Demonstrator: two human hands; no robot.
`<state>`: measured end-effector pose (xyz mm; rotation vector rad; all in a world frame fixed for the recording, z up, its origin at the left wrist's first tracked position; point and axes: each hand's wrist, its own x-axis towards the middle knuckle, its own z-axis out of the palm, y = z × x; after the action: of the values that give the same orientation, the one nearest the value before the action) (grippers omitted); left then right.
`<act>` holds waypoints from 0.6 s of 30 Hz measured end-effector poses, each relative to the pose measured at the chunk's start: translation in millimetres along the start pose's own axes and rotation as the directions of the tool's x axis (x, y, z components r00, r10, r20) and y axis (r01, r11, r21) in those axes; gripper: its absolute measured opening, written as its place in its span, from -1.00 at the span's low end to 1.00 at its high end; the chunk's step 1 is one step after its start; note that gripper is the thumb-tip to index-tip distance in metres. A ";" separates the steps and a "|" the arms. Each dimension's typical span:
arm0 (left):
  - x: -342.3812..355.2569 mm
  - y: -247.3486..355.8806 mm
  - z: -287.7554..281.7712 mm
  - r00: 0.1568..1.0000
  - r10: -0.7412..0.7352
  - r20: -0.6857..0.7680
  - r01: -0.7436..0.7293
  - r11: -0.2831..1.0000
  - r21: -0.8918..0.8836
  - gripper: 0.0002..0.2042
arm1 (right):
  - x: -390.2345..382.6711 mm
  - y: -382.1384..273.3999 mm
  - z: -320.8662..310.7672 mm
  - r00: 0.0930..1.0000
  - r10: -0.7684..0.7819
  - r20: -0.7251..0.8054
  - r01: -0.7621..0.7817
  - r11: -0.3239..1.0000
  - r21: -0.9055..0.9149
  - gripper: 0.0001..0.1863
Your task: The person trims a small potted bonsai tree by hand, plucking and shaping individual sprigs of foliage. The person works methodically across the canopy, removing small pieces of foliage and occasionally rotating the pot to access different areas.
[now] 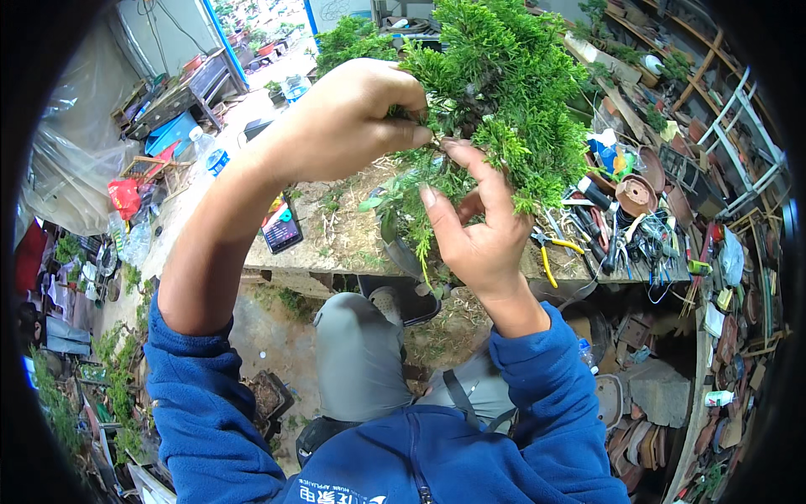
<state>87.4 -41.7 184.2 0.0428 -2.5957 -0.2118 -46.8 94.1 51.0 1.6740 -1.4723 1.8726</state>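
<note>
A small green conifer bonsai (504, 92) stands on a worn workbench (336, 244) in a dark pot (403, 252). My left hand (353, 118) reaches in from the left, its fingers closed on a low sprig of the foliage. My right hand (474, 223) is just below and to the right, thumb and forefinger pinching green shoots at the tree's lower edge. Both forearms wear blue fleece sleeves.
A phone with a lit screen (281, 225) lies on the bench left of the pot. Yellow-handled pliers (550, 252), wires, several tools and a brown clay pot (635, 195) crowd the bench's right side. Plastic bottles (206, 147) stand far left. Clay trays are stacked on the floor at right.
</note>
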 end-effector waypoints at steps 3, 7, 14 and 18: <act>-3.9 -3.7 3.4 0.998 -0.059 -0.020 0.059 0.998 -0.010 -0.78 | -1.2 -0.5 0.0 0.998 0.057 0.006 -0.058 0.998 0.031 -0.46; -4.7 -7.3 -3.7 0.973 -0.090 -0.212 0.056 0.985 -0.161 -0.78 | 0.4 0.3 -2.3 0.998 0.057 0.013 -0.057 0.998 0.005 -0.49; -30.5 -25.8 -26.7 0.917 -0.242 -0.316 0.063 0.872 -0.486 -0.81 | 1.7 -6.9 -8.2 0.970 0.233 0.075 -0.237 0.970 0.049 -0.50; -70.3 -15.7 5.4 0.833 -0.500 0.238 0.498 0.488 -0.717 -0.67 | 1.4 -11.0 -8.3 0.975 0.219 0.048 -0.222 0.970 0.094 -0.44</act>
<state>144.8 -51.3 141.5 0.5031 -2.1955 -1.5083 -44.4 105.0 59.1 1.6553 -1.6677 2.0689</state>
